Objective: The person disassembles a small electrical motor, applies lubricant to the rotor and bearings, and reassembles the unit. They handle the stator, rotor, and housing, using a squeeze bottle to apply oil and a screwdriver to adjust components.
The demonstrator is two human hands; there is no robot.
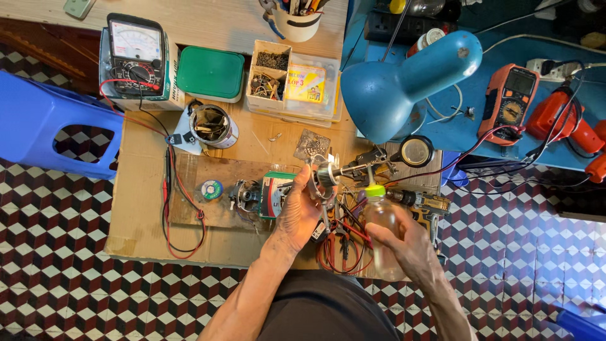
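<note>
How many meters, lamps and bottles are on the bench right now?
Meters: 2, an analog one at the back left and an orange digital one on the right.
Lamps: 1, blue.
Bottles: 1, clear with a green cap, in the right hand.
Total: 4

Clear glossy plastic bottle, green cap – shiny metal part – matt brown cardboard – rough worn wood board – smooth blue enamelled lamp shade.
</note>
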